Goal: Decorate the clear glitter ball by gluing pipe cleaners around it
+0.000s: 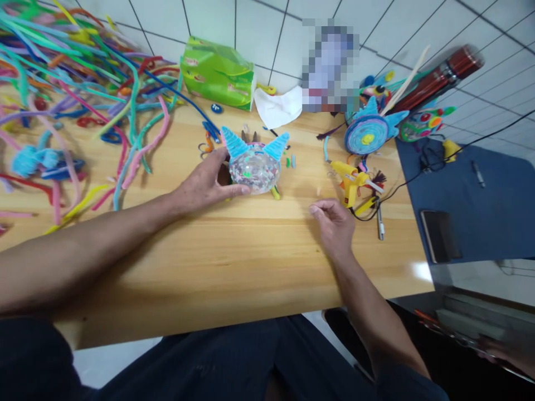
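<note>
My left hand (204,181) grips a clear round ornament (256,170) by its left side, thumb in front. Glitter or small bits show inside the ornament, and two light-blue fuzzy pointed ears stand on its top. Over the wooden table, to the right, my right hand (334,223) has its fingers curled with thumb and forefinger together; whether something tiny is between them is too small to tell. Just beyond that hand lies a yellow glue gun (350,181).
Many colored pipe cleaners (134,100) spread over the left side. Behind are a green tissue pack (219,75) and a white sheet (278,107). A blue spiral disc (366,135), a red flask (443,78), a pen (380,223) and a black phone (434,236) are at right.
</note>
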### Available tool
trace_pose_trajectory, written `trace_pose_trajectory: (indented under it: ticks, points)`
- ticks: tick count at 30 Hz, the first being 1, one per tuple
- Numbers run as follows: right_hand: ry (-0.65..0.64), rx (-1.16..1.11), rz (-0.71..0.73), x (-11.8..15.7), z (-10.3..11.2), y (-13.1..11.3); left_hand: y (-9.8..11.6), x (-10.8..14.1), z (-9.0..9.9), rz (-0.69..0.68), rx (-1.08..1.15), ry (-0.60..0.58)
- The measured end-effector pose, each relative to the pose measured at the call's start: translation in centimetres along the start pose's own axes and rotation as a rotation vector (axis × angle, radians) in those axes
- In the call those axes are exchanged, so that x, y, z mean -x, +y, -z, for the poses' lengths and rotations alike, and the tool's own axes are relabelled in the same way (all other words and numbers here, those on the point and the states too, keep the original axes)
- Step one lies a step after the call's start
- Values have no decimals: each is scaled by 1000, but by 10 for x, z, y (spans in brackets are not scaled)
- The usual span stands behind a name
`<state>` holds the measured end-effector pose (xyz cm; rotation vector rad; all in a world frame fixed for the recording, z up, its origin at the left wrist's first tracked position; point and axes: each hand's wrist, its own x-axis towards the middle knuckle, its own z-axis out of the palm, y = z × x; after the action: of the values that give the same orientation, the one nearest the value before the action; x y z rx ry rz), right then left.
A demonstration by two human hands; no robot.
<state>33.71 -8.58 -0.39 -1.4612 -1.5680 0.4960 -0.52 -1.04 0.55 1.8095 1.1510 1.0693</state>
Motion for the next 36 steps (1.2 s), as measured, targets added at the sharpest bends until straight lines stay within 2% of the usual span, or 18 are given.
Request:
trace_pose_trajectory:
  ticks: [5,12,15,19,25,28,31,34,36]
  points:
    - [-32,-53,-4,-1,9,-12,3,-2,3,-2,-46,-69]
    - [-29,-124,-33,2,7,-18,11,-3,2,-18,81,-143]
    - [76,-55,-4,5,8,-26,8,-4,2,-20,40,-133]
    - [293,21,144,-1,22,-60,3,-6,1,-35,-69,-82]
    - [520,29,463,-37,40,-117,3,-8,-1,-74,-62,-85]
    - [564,67,560,-61,44,-129,-1,-8,-2,-76,-34,-87]
    - [616,223,620,-94,47,-129,-6,-7,-3,-91,-20,-73]
    - [564,375,599,-133,47,-119,-10,-7,-3,-116,-11,-63]
    - [369,411,475,-150,46,-112,-9,-7,-2,-121,2,-68]
